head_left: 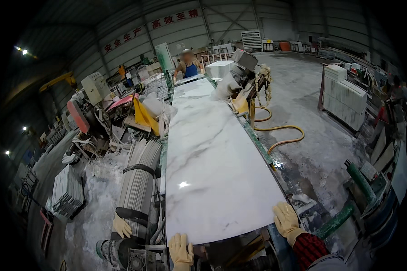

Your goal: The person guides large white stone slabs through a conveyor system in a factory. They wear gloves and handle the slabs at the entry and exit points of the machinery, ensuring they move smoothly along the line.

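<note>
A long white marble-look slab [212, 180] with grey veins stretches away from me on a green-framed machine bed. At its near left corner lies my left hand [180, 250] in a cream rubber glove, fingers stretched out over the corner. My right hand [286, 220], gloved alike under a red-and-black checked sleeve, rests at the near right corner with its fingers extended. Both hands touch the slab's edge; neither is wrapped round it, and what lies under the palms is hidden. Another cream glove [121, 226] lies on the left, against a strapped bundle of strips [138, 185].
A co-worker in a blue apron [191, 69] stands at the slab's far end. A yellow hose [282, 128] curls over the wet floor on the right. Stacked slabs [68, 192] stand at left, a pale block stack [345, 99] at right. Green pipes [337, 221] are near my right arm.
</note>
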`<state>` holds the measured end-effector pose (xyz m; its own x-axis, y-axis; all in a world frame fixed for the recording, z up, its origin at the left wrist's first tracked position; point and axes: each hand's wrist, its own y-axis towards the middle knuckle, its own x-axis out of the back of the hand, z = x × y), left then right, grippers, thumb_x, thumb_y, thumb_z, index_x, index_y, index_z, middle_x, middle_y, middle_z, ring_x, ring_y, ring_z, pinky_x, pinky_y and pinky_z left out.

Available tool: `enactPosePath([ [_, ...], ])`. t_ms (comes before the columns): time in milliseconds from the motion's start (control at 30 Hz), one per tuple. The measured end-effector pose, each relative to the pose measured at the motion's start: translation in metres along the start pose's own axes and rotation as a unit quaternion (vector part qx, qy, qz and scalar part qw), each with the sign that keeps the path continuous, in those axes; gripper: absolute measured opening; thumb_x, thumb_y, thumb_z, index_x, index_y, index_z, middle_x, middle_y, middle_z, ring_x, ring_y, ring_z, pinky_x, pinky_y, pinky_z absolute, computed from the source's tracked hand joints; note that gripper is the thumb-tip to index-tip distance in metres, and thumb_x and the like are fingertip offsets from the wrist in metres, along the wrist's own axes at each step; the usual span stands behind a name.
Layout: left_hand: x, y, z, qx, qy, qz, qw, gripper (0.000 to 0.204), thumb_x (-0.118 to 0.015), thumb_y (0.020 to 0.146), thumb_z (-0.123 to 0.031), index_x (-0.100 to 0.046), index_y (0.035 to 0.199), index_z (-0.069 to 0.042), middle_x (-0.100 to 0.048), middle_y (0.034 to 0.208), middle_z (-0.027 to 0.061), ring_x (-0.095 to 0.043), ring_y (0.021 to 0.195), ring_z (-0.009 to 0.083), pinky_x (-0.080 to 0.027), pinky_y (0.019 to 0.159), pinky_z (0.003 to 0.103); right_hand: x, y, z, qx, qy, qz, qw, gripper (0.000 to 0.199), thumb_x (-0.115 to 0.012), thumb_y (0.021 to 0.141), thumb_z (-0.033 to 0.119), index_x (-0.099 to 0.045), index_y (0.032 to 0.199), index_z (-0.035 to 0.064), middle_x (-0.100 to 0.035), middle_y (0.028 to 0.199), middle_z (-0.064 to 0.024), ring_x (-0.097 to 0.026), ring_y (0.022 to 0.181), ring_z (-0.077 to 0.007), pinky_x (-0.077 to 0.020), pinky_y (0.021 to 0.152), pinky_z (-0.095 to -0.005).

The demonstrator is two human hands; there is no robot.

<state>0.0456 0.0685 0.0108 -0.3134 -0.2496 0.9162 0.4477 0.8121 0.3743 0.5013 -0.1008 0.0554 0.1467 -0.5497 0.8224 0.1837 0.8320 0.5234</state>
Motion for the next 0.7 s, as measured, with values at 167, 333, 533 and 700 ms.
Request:
enactPosePath([
  [167, 0.011, -0.004, -0.010, 0.005, -0.015, -0.011, 1.000, 0.053, -0.066, 0.097, -0.030, -0.058, 0.143, -0.005, -0.053, 0.148, 0.0256, -0.047, 0.137, 0.0489, -0.034, 0.118, 0.059, 0.000, -0.003, 0.001, -0.016, 0.016, 0.005, 1.000, 0.039, -0.065, 0.090, 0.017, -0.062, 0.126, 0.0040, -0.059, 0.127, -0.0219, -0.055, 0.116, -0.0443, -0.0439, 0.105, -0.0530],
  [333, 0.008, -0.007, -0.007, 0.000, -0.009, -0.013, 1.000, 0.054, -0.067, 0.096, -0.029, -0.058, 0.143, -0.004, -0.054, 0.148, 0.0264, -0.047, 0.137, 0.0491, -0.034, 0.118, 0.059, 0.002, -0.004, 0.002, -0.006, 0.025, -0.014, 1.000, 0.038, -0.066, 0.089, 0.017, -0.063, 0.125, 0.0045, -0.059, 0.128, -0.0215, -0.055, 0.117, -0.0440, -0.0444, 0.104, -0.0531],
  [533, 0.009, -0.007, -0.009, 0.005, -0.002, -0.004, 1.000, 0.054, -0.067, 0.095, -0.027, -0.057, 0.143, -0.004, -0.054, 0.148, 0.0270, -0.047, 0.137, 0.0496, -0.032, 0.119, 0.059, 0.002, -0.005, 0.002, -0.001, 0.023, -0.026, 0.999, 0.035, -0.066, 0.088, 0.016, -0.063, 0.121, 0.0060, -0.060, 0.122, -0.0204, -0.056, 0.113, -0.0432, -0.0454, 0.101, -0.0523],
  [700, 0.014, -0.008, -0.014, 0.010, -0.010, 0.001, 1.000, 0.055, -0.067, 0.095, -0.027, -0.057, 0.144, -0.004, -0.054, 0.148, 0.0272, -0.046, 0.138, 0.0496, -0.032, 0.120, 0.059, 0.004, -0.007, 0.003, 0.001, 0.016, -0.025, 1.000, 0.034, -0.066, 0.088, 0.016, -0.063, 0.120, 0.0061, -0.060, 0.120, -0.0195, -0.056, 0.112, -0.0424, -0.0450, 0.102, -0.0519],
])
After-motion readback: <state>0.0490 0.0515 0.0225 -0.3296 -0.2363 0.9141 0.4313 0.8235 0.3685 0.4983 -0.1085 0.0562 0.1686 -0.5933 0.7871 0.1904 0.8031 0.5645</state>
